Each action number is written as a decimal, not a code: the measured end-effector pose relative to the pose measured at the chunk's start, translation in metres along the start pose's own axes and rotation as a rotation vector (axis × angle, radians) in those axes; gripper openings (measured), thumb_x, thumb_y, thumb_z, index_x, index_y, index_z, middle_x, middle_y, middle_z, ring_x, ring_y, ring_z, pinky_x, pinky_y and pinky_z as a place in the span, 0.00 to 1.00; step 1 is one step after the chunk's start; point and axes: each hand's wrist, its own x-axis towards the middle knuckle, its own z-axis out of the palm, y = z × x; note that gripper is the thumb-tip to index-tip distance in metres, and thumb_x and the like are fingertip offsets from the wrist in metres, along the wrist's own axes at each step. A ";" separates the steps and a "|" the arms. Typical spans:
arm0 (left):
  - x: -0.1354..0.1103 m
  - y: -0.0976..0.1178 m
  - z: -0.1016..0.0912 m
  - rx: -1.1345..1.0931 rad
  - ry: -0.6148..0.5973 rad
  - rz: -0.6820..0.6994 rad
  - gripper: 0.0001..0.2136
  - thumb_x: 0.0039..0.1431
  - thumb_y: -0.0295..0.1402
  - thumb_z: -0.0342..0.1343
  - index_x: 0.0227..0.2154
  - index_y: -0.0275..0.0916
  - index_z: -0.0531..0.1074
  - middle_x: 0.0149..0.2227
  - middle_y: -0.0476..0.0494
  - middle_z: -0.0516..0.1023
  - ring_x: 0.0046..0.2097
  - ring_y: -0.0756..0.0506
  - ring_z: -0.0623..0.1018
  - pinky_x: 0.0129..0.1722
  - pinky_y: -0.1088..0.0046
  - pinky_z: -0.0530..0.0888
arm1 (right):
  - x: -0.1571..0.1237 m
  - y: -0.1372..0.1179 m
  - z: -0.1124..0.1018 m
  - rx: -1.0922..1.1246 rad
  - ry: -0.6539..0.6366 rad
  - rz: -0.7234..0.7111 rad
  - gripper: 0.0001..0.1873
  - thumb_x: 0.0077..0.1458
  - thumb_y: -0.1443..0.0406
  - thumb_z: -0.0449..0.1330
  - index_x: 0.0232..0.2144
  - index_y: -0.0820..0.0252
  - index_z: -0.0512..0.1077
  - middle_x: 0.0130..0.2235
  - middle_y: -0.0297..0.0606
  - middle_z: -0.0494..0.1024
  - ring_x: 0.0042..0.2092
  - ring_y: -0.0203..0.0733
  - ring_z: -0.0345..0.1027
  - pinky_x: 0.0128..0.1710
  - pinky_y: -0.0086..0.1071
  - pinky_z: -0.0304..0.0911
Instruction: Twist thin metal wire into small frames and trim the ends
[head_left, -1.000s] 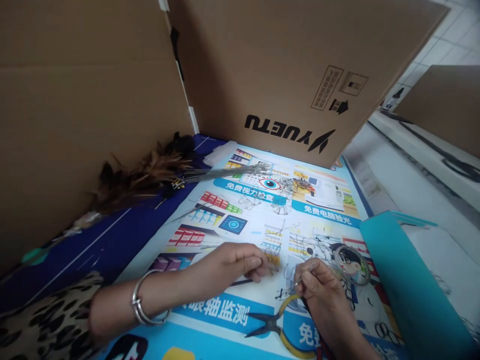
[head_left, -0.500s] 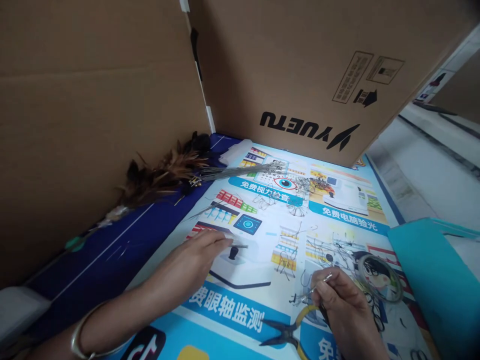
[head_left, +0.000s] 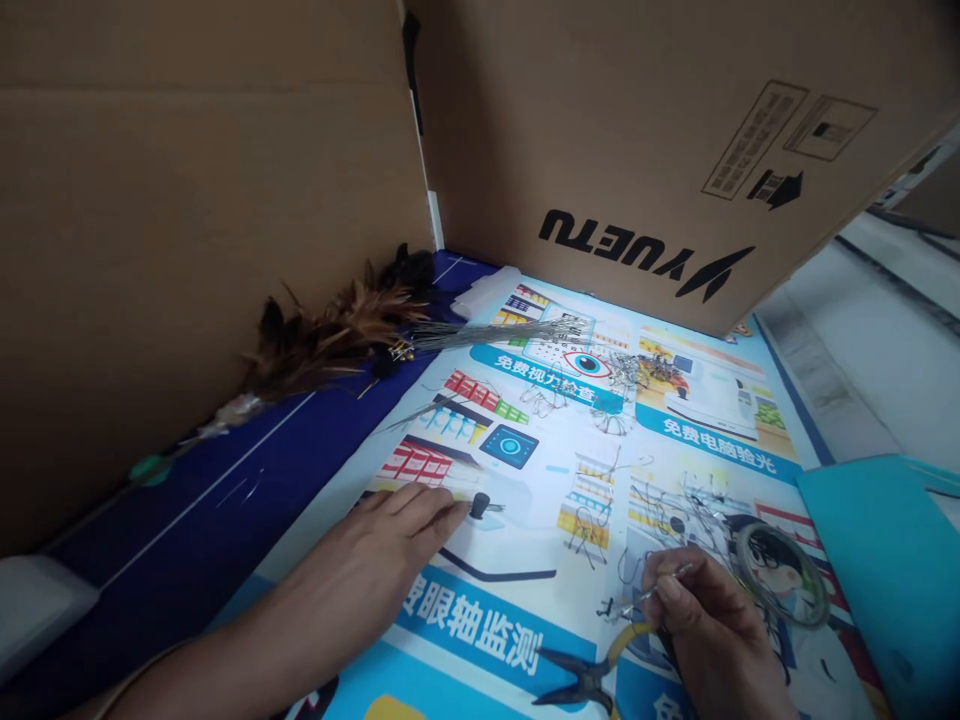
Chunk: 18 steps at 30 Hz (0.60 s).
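Note:
My left hand (head_left: 420, 530) is low over the printed sheet, thumb and fingers pinched together; the ends of a few thin metal wires (head_left: 491, 508) stick out past the fingertips. At the lower right, my right hand (head_left: 712, 620) pinches a small silvery wire piece (head_left: 681, 572) between thumb and forefinger. Pliers (head_left: 581, 677) with dark, parted jaws and yellow handles lie against this hand; one handle runs behind its fingers, and I cannot tell how firmly it is held. Bent wire pieces (head_left: 622, 605) are just left of the right fingertips.
A bundle of straight wires (head_left: 495, 333) lies farther back, near brown feathers (head_left: 330, 340). Bent wires (head_left: 589, 535) are scattered mid-sheet. A wire coil (head_left: 814, 600) lies right, beside a turquoise folder (head_left: 877, 550). Cardboard walls (head_left: 600, 130) stand behind and left.
The view has shifted slightly, so most things appear farther right. My left hand has come a little nearer and turned flatter, its wires showing less. My right hand keeps its pinch.

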 end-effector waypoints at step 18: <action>0.005 -0.002 -0.008 -0.035 0.042 -0.024 0.29 0.50 0.15 0.42 0.54 0.46 0.62 0.48 0.41 0.68 0.48 0.41 0.66 0.50 0.60 0.63 | 0.001 0.001 -0.002 -0.006 -0.018 0.004 0.06 0.45 0.64 0.64 0.26 0.57 0.70 0.27 0.34 0.67 0.26 0.34 0.58 0.26 0.28 0.56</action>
